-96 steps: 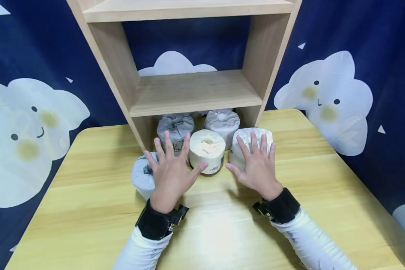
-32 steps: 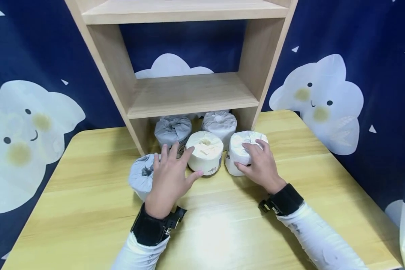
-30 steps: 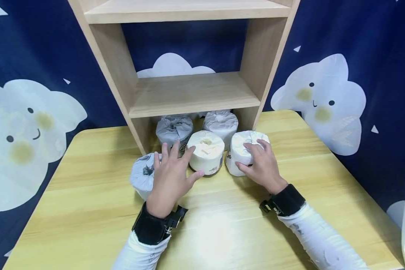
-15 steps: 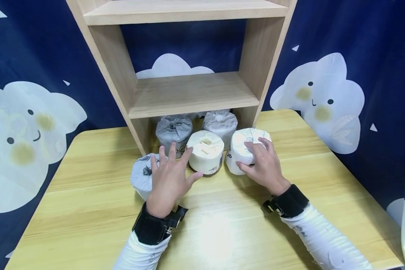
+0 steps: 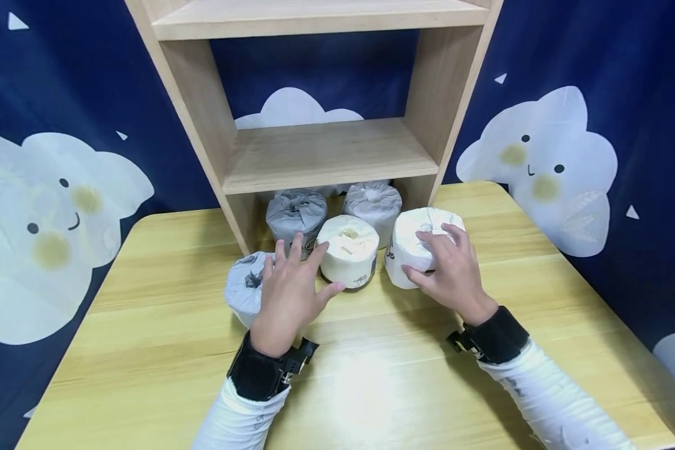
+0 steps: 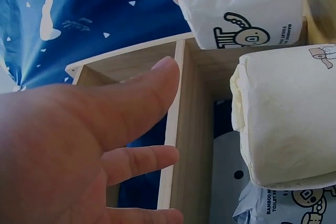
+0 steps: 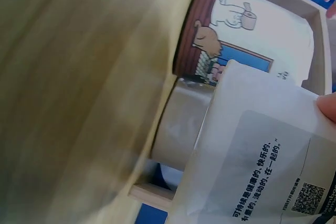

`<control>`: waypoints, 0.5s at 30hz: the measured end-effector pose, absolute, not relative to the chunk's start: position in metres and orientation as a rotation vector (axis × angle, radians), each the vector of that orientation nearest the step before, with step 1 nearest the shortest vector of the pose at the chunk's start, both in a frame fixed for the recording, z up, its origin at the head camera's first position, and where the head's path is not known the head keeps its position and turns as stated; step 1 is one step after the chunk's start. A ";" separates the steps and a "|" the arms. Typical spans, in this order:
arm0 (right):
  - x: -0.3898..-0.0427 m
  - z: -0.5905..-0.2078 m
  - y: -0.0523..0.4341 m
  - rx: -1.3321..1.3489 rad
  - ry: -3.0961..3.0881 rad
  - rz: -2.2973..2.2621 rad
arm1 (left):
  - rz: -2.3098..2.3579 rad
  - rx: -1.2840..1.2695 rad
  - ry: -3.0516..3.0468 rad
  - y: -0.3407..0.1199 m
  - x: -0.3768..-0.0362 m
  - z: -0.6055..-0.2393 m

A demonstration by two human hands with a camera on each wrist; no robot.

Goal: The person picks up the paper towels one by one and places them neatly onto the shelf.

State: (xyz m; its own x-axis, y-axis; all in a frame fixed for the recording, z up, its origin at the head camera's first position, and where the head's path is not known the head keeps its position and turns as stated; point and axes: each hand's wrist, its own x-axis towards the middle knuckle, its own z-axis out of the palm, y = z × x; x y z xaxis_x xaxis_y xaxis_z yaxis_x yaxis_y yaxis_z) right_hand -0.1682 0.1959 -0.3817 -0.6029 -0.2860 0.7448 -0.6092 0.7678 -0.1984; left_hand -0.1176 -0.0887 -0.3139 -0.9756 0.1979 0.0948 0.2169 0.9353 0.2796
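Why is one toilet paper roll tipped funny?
The white roll in the right hand leans to one side because the fingers grip it and it looks tilted off the table. The grey roll behind the left hand lies on its side. The other three rolls stand upright.

We see two arms in long white sleeves, the right sleeve (image 5: pixel 545 400) creased and marked with small grey smudges along the forearm, the left sleeve (image 5: pixel 233 420) showing faint grey print near the cuff. Each wrist carries a broad black band: the left wristband (image 5: pixel 259 374) has a small black clip or mount with a pale metal part sticking out on its inner side, and the right wristband (image 5: pixel 497 334) bears a like black fitting at its inner edge. Both the left hand (image 5: pixel 287 299) and the right hand (image 5: pixel 452 275) are bare, without rings or gloves
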 end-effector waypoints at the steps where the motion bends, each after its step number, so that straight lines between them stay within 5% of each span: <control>1: -0.167 -0.380 0.196 0.661 -2.232 0.571 | -0.446 -0.324 -3.029 -0.088 -0.118 -0.314; 15: -0.165 -0.358 0.194 0.726 -2.117 0.552 | -0.441 -0.365 -3.039 -0.085 -0.118 -0.315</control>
State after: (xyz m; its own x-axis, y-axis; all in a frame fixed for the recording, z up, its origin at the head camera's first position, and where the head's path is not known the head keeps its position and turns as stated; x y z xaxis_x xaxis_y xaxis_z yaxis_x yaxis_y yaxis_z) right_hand -0.1647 0.1943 -0.3575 -0.5045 -0.3051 0.8077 -0.6607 0.7387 -0.1336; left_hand -0.1181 -0.0846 -0.3154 -0.9709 0.2248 0.0823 0.2390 0.9314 0.2745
